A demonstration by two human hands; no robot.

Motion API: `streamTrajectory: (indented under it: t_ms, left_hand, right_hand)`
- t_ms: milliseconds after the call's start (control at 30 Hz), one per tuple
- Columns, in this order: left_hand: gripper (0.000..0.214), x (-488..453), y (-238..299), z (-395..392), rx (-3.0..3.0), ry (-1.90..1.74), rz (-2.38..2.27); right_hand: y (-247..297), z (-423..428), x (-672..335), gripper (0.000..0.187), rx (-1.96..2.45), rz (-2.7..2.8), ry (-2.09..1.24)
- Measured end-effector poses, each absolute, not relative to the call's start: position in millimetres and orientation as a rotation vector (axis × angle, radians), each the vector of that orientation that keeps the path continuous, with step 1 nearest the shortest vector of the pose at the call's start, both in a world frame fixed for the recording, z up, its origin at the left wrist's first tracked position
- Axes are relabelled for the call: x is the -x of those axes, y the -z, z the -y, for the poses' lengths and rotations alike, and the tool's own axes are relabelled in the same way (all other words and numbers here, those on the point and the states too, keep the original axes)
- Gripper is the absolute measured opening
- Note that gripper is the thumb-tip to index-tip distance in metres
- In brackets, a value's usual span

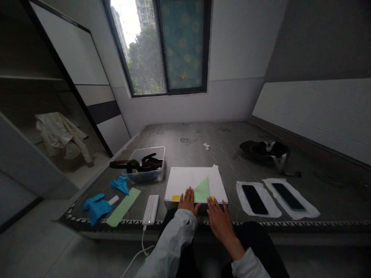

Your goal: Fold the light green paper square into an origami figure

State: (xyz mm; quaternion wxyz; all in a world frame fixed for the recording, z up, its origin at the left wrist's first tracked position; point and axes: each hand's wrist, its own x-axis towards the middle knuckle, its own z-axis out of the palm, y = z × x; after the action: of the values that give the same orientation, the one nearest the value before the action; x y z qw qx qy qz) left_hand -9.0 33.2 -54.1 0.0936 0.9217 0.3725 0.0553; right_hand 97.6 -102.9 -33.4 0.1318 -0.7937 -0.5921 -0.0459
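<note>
1. Centre of the lower frame, and here's the action: a green folded paper (203, 190), a pointed triangle, lies on top of a white box (188, 175) near its front edge.
2. The left hand (187, 201) is laid at the triangle's left corner, fingers straight and close together, thumb spread away, gripping nothing that shows.
3. Over to the right hand (219, 218): fingers extended and loosely parted, fingertips at the triangle's lower right corner, no clenching to be seen. Whether they press or barely touch, I can't tell.
4. Yellow patches mark the box's front edge, one just left of the left hand (176, 198), the other partly hidden by the right.
5. Lower left of the frame, a white power bank (150, 209) with a cable (143, 241); beside it a green strip (124, 206), then two crumpled-looking blue pieces (100, 208).
6. Behind those, a clear bin (146, 177) holds dark straps (149, 164), one end poking out over the left.
7. Lower right, two dark phones (255, 199) lie on white sheets (272, 210), with a dark cap-like item (255, 148) above them.
8. All of it rests on a grey mattress (185, 152), a window (147, 58) up top.
</note>
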Motion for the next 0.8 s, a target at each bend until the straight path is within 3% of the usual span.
streamTrajectory:
  t_ms: [267, 600, 700, 800]
  left_hand:
    - [0.076, 20, 53, -27, -2.757, -0.11, -1.222]
    - [0.049, 32, 36, -30, -2.621, -0.124, -1.19]
    - [0.038, 41, 27, -33, -2.5, -0.331, -1.152]
    - [0.026, 48, 21, -38, -2.175, -0.77, -1.081]
  right_hand:
    - [39, 98, -103, 0.048, 2.269, 1.679, 0.135]
    - [15, 99, -113, 0.049, 2.125, 1.646, 0.062]
    - [8, 100, -112, 0.04, 2.043, 1.591, 0.064]
    - [2, 101, -114, 0.024, 1.936, 1.397, 0.064]
